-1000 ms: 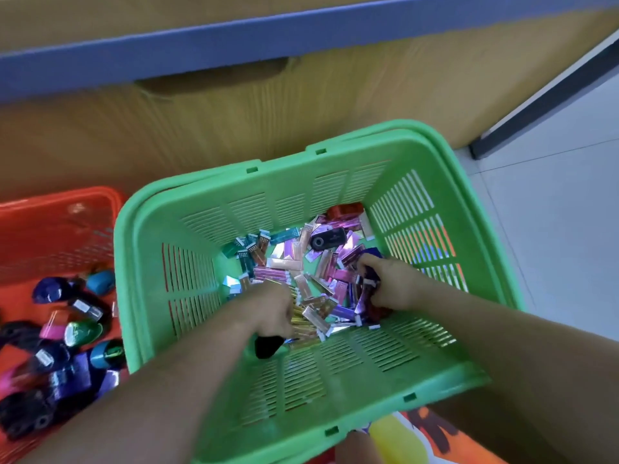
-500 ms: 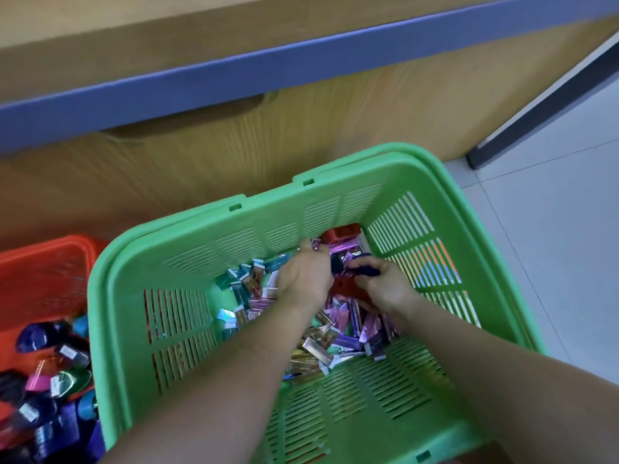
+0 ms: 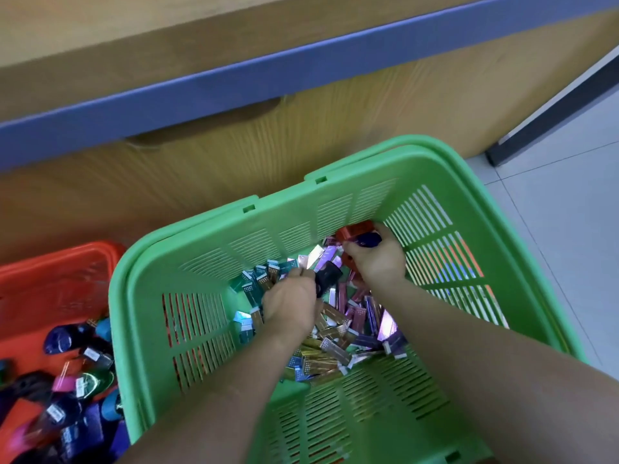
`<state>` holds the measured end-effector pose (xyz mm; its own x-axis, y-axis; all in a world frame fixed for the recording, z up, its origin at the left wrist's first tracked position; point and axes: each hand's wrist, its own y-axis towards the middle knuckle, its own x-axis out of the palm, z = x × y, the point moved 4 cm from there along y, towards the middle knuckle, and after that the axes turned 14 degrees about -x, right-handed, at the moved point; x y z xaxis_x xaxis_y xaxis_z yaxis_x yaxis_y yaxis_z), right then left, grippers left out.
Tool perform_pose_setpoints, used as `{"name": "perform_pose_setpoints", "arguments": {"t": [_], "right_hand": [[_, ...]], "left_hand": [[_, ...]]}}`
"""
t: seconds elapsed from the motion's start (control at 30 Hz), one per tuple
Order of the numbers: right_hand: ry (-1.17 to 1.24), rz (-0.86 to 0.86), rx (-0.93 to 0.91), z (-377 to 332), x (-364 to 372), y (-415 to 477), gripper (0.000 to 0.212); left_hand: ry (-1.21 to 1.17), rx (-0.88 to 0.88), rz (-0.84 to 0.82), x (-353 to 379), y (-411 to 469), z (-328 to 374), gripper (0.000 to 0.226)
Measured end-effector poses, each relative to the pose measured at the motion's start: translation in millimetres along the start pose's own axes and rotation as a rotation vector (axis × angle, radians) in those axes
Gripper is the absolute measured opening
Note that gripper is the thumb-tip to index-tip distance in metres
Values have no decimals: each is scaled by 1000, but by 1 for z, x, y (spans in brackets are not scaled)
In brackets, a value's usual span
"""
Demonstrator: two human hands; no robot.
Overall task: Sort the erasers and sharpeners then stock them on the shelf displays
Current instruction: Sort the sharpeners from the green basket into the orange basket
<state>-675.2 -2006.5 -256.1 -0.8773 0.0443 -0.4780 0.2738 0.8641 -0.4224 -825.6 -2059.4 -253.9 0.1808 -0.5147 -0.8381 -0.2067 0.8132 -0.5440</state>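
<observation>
the left hand (image 3: pixel 289 301) shows only its back at mid frame; its fingers curl out of sight round a black sharpener (image 3: pixel 326 277), half covered. the right hand (image 3: pixel 376 262), just up and right, hides most of a blue sharpener (image 3: pixel 368 239) and part of a red piece (image 3: pixel 355 231). both arms cover part of the eraser pile (image 3: pixel 335 336). the green basket (image 3: pixel 140 296) runs off the bottom edge, the orange basket (image 3: pixel 50 286) off the left. labels on the loose sharpeners (image 3: pixel 67 339) at lower left are too small to read.

Light wood-grain cabinet front (image 3: pixel 201 169), blue edge strip (image 3: pixel 234 85) along the top (finger-pull notch (image 3: pixel 204 127) just under it). Pale grey tiled floor (image 3: pixel 562 202) at right, dark skirting bar (image 3: pixel 552 118).
</observation>
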Motion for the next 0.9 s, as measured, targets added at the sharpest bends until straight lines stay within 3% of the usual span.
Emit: {"name": "perform_pose_setpoints", "arguments": {"t": [0.1, 0.23, 0.4, 0.47, 0.57, 0.67, 0.9], "right_hand": [[70, -92, 77, -6, 1, 3, 41], [-116, -222, -86, -4, 7, -1, 16], [-245, -477, -203, -5, 5, -14, 22], [-237, -488, -172, -4, -4, -8, 30], [-168, -427, -188, -5, -18, 6, 59], [-137, -423, -214, -7, -23, 11, 77], [13, -558, -147, 5, -18, 4, 64]], "left_hand": [[-289, -78, 2, -11, -2, -2, 41], [-582, -67, 27, -32, 9, 0, 47], [-287, 117, 3, -29, 9, 12, 49], [-256, 118, 36, -27, 9, 13, 48], [-216, 156, 160, -31, 8, 21, 47], [-244, 236, 109, -29, 12, 32, 50], [-450, 166, 15, -21, 10, 34, 51]]}}
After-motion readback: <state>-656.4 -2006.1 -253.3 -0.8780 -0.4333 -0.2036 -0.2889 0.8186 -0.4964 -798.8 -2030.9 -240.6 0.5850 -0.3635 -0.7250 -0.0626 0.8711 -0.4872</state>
